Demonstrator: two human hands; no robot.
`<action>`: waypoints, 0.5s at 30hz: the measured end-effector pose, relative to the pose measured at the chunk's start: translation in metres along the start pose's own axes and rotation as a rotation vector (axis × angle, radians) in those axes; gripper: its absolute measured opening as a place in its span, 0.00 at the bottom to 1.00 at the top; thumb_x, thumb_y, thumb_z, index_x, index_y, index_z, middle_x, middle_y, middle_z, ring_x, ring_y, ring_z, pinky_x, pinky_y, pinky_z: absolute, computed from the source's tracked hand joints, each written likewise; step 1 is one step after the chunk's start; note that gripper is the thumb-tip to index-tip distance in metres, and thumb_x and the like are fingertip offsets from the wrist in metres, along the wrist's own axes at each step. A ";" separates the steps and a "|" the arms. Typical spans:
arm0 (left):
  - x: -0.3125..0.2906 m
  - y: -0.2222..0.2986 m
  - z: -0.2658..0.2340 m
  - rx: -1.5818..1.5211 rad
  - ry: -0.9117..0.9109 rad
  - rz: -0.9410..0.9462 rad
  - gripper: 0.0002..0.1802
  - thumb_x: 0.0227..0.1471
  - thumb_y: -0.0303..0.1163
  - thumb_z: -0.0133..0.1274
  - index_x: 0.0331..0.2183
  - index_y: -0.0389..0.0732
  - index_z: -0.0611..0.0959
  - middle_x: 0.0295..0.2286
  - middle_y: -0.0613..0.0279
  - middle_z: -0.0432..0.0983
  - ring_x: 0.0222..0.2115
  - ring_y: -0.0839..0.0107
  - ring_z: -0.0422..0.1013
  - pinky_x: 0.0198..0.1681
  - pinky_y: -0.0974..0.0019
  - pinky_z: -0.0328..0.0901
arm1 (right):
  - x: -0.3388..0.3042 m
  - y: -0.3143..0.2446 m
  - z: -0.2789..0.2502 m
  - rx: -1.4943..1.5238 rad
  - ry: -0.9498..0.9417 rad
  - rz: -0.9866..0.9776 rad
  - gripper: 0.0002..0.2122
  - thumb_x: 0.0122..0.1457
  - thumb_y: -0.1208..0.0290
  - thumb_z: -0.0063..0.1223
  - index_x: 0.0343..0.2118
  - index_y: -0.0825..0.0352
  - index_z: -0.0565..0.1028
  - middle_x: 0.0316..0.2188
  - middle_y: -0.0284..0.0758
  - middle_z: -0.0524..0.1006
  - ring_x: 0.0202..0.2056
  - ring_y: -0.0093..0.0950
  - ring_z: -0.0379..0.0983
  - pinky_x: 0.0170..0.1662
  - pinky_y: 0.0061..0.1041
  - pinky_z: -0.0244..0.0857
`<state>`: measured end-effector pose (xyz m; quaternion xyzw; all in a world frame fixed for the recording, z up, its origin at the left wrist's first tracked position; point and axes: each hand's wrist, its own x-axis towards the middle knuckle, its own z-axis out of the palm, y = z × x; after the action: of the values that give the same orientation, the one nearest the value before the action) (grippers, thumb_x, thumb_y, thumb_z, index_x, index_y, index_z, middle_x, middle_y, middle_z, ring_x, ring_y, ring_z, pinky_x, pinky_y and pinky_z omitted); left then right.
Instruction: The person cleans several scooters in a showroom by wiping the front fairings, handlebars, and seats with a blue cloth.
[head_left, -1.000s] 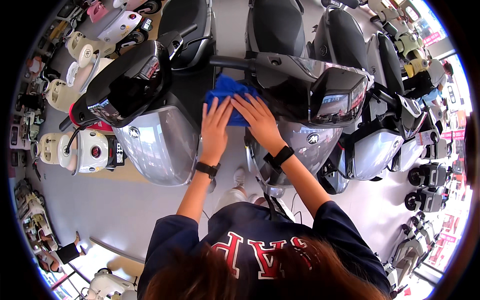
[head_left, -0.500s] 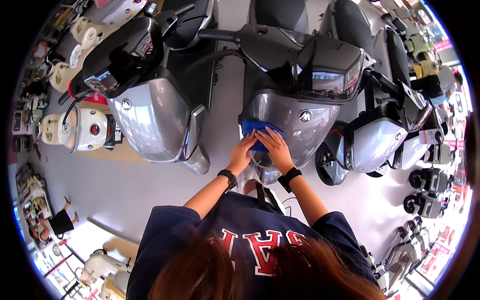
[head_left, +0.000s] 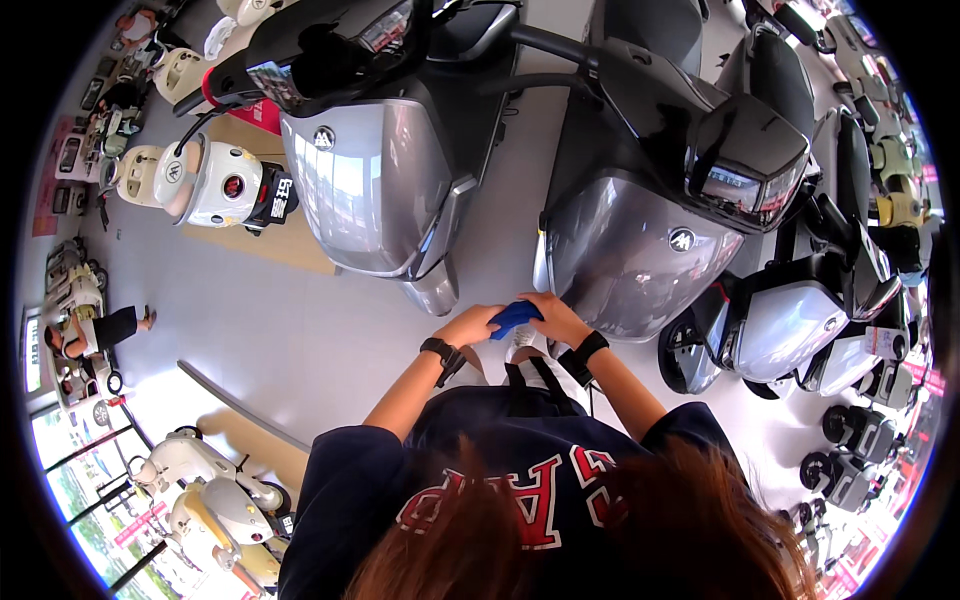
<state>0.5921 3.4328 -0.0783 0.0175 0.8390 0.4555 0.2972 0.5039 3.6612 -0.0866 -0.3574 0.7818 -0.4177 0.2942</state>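
Note:
A folded blue cloth is gripped between my two hands, low in front of my body. My left hand closes on its left end, fingers curled over it. My right hand pinches the other end, close to the lower edge of a dark grey scooter's front panel but apart from it. That glossy panel carries a round badge. To its left stands a lighter grey scooter with a similar front.
A silver scooter stands to the right. At the left is a small white scooter; more pale scooters are at the lower left. A long dark rail runs along the floor. Someone in dark clothing is at the far left.
Both hands have come off the dark grey panel with the cloth, which is now bunched between them nearer my body. The view has shifted, so the scooters appear farther right.

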 end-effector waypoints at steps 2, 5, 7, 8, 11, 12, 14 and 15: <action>-0.014 -0.004 -0.026 0.012 0.000 0.035 0.20 0.54 0.26 0.56 0.50 0.41 0.79 0.36 0.43 0.80 0.38 0.45 0.77 0.42 0.51 0.69 | 0.020 -0.017 0.002 0.033 -0.030 -0.003 0.23 0.46 0.79 0.56 0.50 0.73 0.75 0.43 0.52 0.79 0.46 0.49 0.76 0.53 0.37 0.69; -0.033 -0.009 -0.088 0.199 -0.044 0.104 0.18 0.52 0.24 0.56 0.47 0.40 0.80 0.36 0.44 0.80 0.38 0.44 0.76 0.41 0.48 0.68 | 0.063 -0.068 -0.010 0.038 -0.012 -0.109 0.21 0.46 0.77 0.59 0.46 0.74 0.76 0.39 0.52 0.80 0.43 0.48 0.77 0.51 0.38 0.71; -0.051 0.032 -0.147 0.334 0.226 0.178 0.20 0.48 0.19 0.54 0.45 0.40 0.82 0.38 0.47 0.80 0.37 0.44 0.75 0.41 0.49 0.69 | 0.095 -0.104 -0.027 -0.084 0.114 -0.155 0.21 0.46 0.78 0.60 0.47 0.71 0.76 0.47 0.48 0.78 0.50 0.47 0.74 0.55 0.38 0.68; -0.056 0.030 -0.171 0.406 0.455 0.393 0.24 0.48 0.17 0.51 0.47 0.42 0.83 0.42 0.52 0.81 0.41 0.49 0.74 0.47 0.50 0.67 | 0.113 -0.119 -0.028 -0.124 0.227 -0.245 0.22 0.46 0.79 0.60 0.48 0.69 0.75 0.51 0.45 0.77 0.53 0.45 0.71 0.56 0.37 0.66; -0.078 0.035 -0.239 0.716 0.702 0.383 0.36 0.47 0.13 0.46 0.58 0.48 0.77 0.58 0.66 0.71 0.58 0.58 0.64 0.67 0.52 0.54 | 0.171 -0.185 -0.034 -0.146 0.432 -0.344 0.25 0.44 0.80 0.63 0.49 0.65 0.76 0.57 0.39 0.73 0.56 0.44 0.68 0.58 0.40 0.64; -0.083 0.033 -0.259 0.739 0.766 0.394 0.37 0.47 0.12 0.44 0.59 0.48 0.76 0.60 0.66 0.69 0.60 0.57 0.63 0.68 0.51 0.52 | 0.190 -0.205 -0.032 -0.262 0.534 -0.390 0.26 0.43 0.80 0.65 0.50 0.64 0.75 0.59 0.38 0.72 0.57 0.43 0.67 0.59 0.41 0.63; -0.086 0.010 -0.293 0.747 0.820 0.427 0.38 0.47 0.13 0.46 0.60 0.49 0.75 0.61 0.67 0.67 0.62 0.58 0.61 0.69 0.52 0.50 | 0.228 -0.227 -0.016 -0.384 0.645 -0.429 0.28 0.41 0.81 0.66 0.51 0.63 0.74 0.60 0.37 0.70 0.59 0.43 0.66 0.60 0.41 0.62; -0.089 -0.002 -0.307 0.751 0.879 0.449 0.39 0.46 0.14 0.48 0.60 0.51 0.75 0.62 0.69 0.66 0.64 0.59 0.59 0.70 0.52 0.49 | 0.247 -0.233 -0.005 -0.430 0.696 -0.436 0.29 0.41 0.81 0.66 0.51 0.62 0.74 0.60 0.36 0.69 0.59 0.42 0.66 0.61 0.42 0.61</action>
<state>0.5076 3.1733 0.0882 0.1077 0.9617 0.1452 -0.2059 0.4319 3.3732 0.0769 -0.4050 0.8094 -0.3935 -0.1613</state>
